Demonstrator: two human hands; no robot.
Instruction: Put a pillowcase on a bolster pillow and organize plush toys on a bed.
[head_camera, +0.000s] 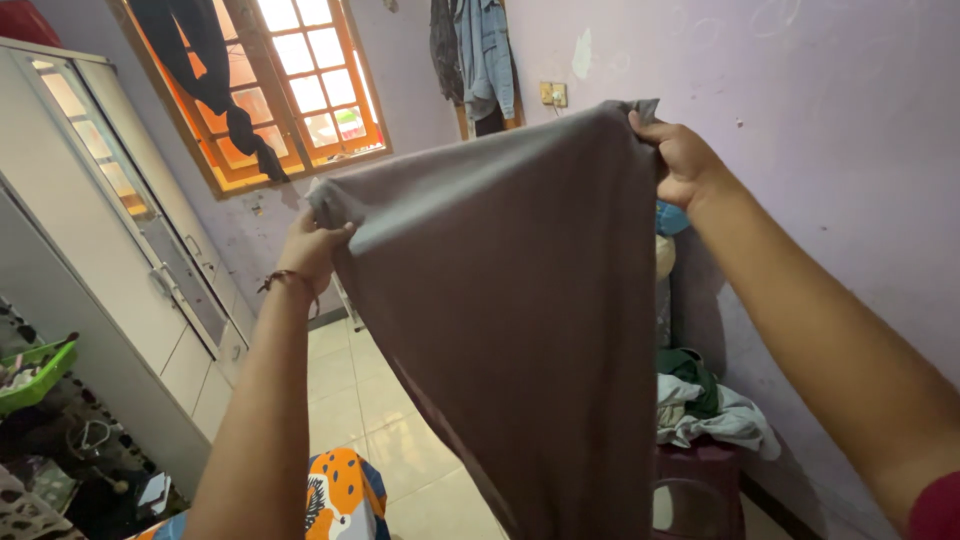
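Note:
A large grey cloth (510, 300) hangs in front of me, stretched between both hands and falling to a point below. My left hand (315, 248) pinches its upper left corner; a thin brown band circles that wrist. My right hand (682, 158) grips the upper right corner, held higher, near the lilac wall. The cloth hides most of what lies behind it.
A white wardrobe (120, 250) stands at left, a green basket (35, 375) beside it. An orange-framed window (290, 80) is ahead. Clothes hang on the wall (480, 55). Crumpled clothes (710, 410) sit on a dark stool at right. Tiled floor (370, 400) lies below, with an orange patterned fabric (340, 495).

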